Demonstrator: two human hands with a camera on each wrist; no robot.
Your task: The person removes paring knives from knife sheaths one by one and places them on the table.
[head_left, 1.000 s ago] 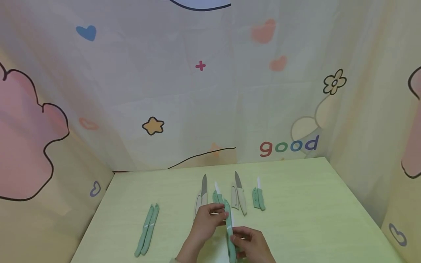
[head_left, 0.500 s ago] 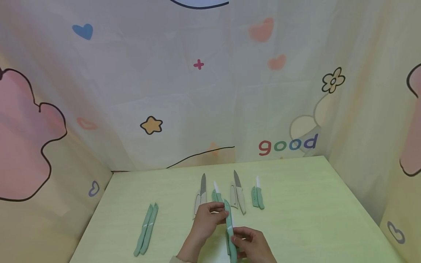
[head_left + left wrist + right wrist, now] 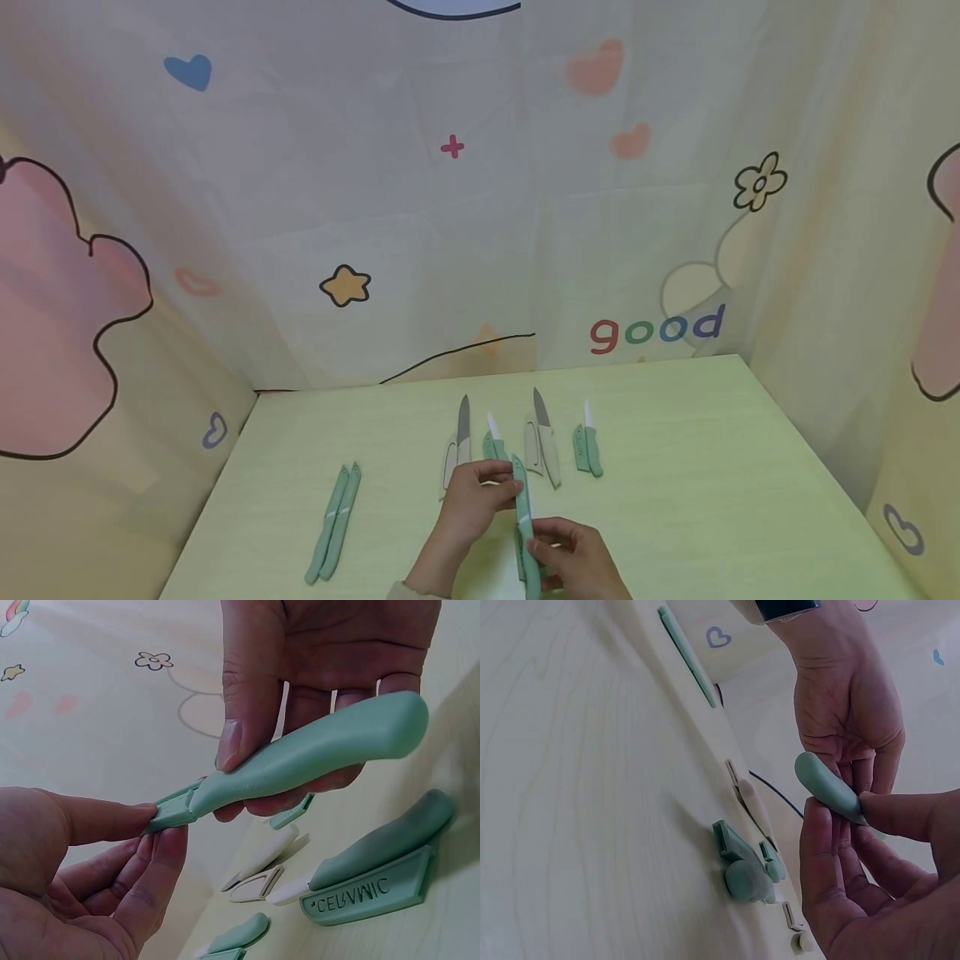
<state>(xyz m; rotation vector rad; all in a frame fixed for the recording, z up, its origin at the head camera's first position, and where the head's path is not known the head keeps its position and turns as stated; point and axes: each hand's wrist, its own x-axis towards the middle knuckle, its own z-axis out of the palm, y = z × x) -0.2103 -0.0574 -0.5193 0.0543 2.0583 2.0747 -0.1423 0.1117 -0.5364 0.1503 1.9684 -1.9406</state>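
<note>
A green knife (image 3: 522,508) in its matching sheath (image 3: 172,811) is held raised over the table, between both hands. My left hand (image 3: 472,504) pinches the sheathed end between thumb and fingers. With thumb and fingers, my right hand (image 3: 573,554) grips the smooth handle (image 3: 315,750). In the left wrist view, the sheath covers the blade. Below the held knife lies another green knife (image 3: 382,840) with a pale blade, next to its loose sheath (image 3: 367,896) marked with raised letters. In the head view the held knife and hands largely hide that pair.
Two sheathed green knives (image 3: 337,523) lie side by side at the left. Toward the back are two beige-handled knives (image 3: 546,437) with dark blades and loose sheaths, and two small green knives (image 3: 591,442) beside theirs. A printed curtain (image 3: 420,208) surrounds the pale green table (image 3: 712,483).
The head view has shifted slightly. Both hands keep their hold on the sheathed knife with almost no movement, and the knives on the table have stayed in place.
</note>
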